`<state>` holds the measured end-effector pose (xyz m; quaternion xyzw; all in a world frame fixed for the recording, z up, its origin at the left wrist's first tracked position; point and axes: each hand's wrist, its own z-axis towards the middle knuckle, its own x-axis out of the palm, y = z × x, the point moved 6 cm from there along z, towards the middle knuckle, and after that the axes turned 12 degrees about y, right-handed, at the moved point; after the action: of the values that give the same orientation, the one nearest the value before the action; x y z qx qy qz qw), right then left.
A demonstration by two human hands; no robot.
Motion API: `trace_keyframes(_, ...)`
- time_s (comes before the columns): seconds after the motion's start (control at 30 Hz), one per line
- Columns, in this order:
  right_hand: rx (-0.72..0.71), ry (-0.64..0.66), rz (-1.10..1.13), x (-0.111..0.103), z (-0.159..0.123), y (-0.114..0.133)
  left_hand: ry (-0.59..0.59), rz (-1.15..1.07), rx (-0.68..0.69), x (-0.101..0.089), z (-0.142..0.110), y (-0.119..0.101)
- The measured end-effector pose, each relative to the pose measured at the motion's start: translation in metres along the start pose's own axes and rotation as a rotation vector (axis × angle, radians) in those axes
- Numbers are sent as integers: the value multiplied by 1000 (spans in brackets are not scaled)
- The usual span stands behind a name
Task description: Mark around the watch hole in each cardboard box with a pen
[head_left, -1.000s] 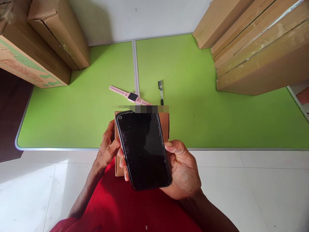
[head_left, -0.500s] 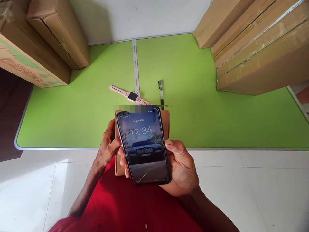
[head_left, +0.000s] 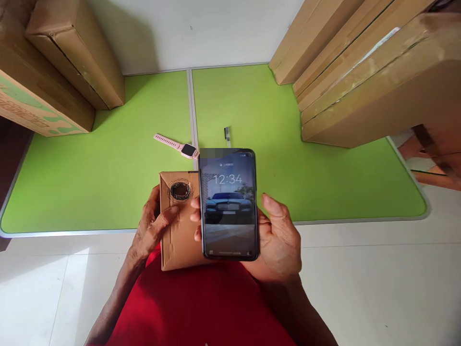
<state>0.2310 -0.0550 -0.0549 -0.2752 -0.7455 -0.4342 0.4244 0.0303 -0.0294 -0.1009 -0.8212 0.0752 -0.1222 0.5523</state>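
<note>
My right hand (head_left: 279, 235) holds a black smartphone (head_left: 228, 204) upright, its lock screen lit with the time 12:34 over a car picture. To its left, my left hand (head_left: 151, 226) grips a small brown cardboard box (head_left: 178, 226) by its left side; the box carries a black scribbled circle near its top. The phone overlaps the box's right part. On the green table (head_left: 108, 178) just beyond lie a pink smartwatch (head_left: 178, 145) and a black-capped pen (head_left: 227, 135), partly hidden behind the phone.
Large cardboard boxes (head_left: 54, 72) stand at the table's far left, and long flat cartons (head_left: 360, 77) lean at the far right. A metal seam (head_left: 190, 110) splits the tabletop. White floor tiles (head_left: 378, 278) lie below the near edge, and my red shirt (head_left: 201, 307) fills the bottom.
The phone screen went from dark to lit. My right hand then moved the phone right, off the box, uncovering the scribbled circle. The view shifted slightly.
</note>
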Motion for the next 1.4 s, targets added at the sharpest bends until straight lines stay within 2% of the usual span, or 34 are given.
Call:
trace_keyframes(0.1, -203, -107, -195, -20, -6, 42, 20, -10, 4, -1, 0, 6)
trace_keyframes(0.2, -395, -311, -407, -57, -7, 86, 31, -41, -7, 0, 1, 11)
trace_keyframes(0.3, -375, -544, -551, -105, 5, 111, 40, -22, -3, 1, 2, 11)
trace_keyframes(0.37, -333, -640, -599, -133, 17, 118, 47, -19, -1, 2, 2, 10)
trace_keyframes(0.43, -329, -669, -631, -151, 29, 121, 47, -32, -1, 2, 2, 10)
trace_keyframes(0.5, -345, -658, -662, -160, 39, 121, 43, -33, 1, 1, 1, 10)
trace_keyframes(0.73, -352, -640, -796, -165, 49, 121, 9, -12, 4, 1, -4, 4)
trace_keyframes(0.93, -371, -690, -1049, -165, 39, 131, 14, -34, 69, 3, -3, -3)
trace_keyframes(1.03, -325, -712, -1188, -164, 31, 134, 17, -2, 111, 2, 2, -11)
trace_keyframes(1.23, -201, -752, -1405, -155, 26, 135, 27, 112, 210, 7, 16, -47)
trace_keyframes(1.4, -260, -769, -1509, -139, 31, 129, -33, 246, 288, 14, 29, -77)
